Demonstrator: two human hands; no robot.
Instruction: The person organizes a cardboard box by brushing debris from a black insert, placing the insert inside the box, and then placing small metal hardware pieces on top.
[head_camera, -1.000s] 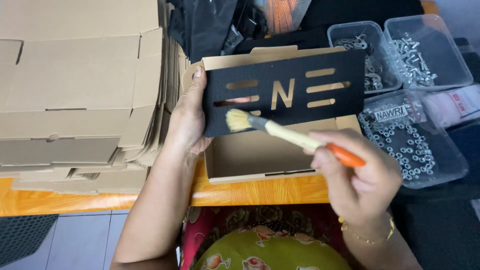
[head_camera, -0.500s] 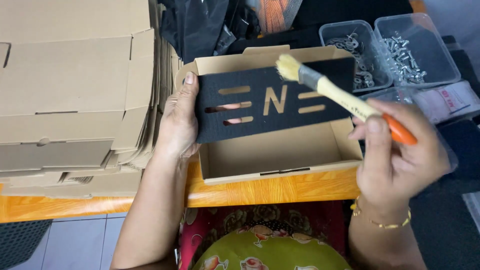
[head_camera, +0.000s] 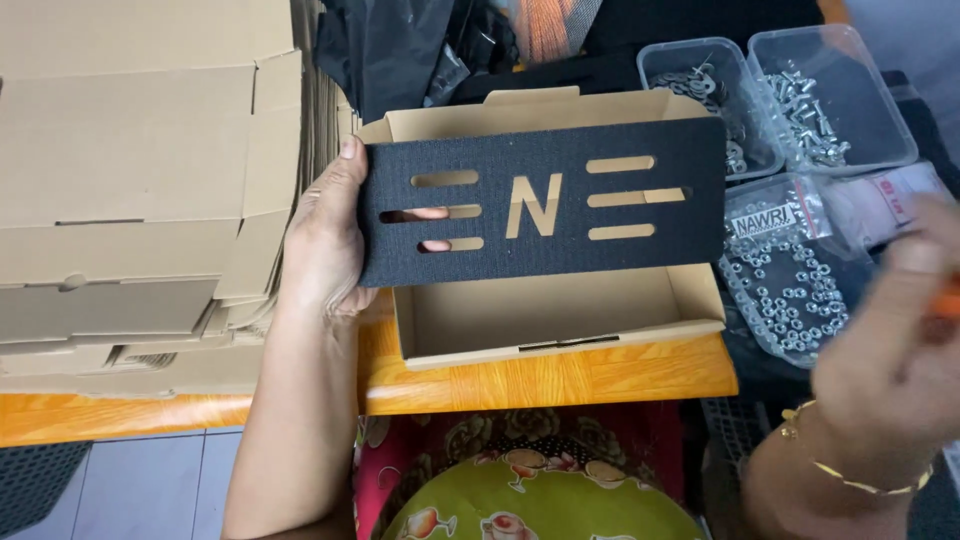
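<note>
The left hand (head_camera: 325, 240) gripped the black textured rectangular plate with cut-out slots (head_camera: 545, 205) by its left end, above the open brown cardboard box (head_camera: 560, 320) on the orange wooden table (head_camera: 560, 380). The blurred right hand (head_camera: 890, 370) appeared closed around something orange.

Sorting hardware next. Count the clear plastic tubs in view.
3. Two sit side by side at the top right: tub one, tub two. A third tub lies below them, right of the cardboard box. The blurred right hand may hide more.
</note>
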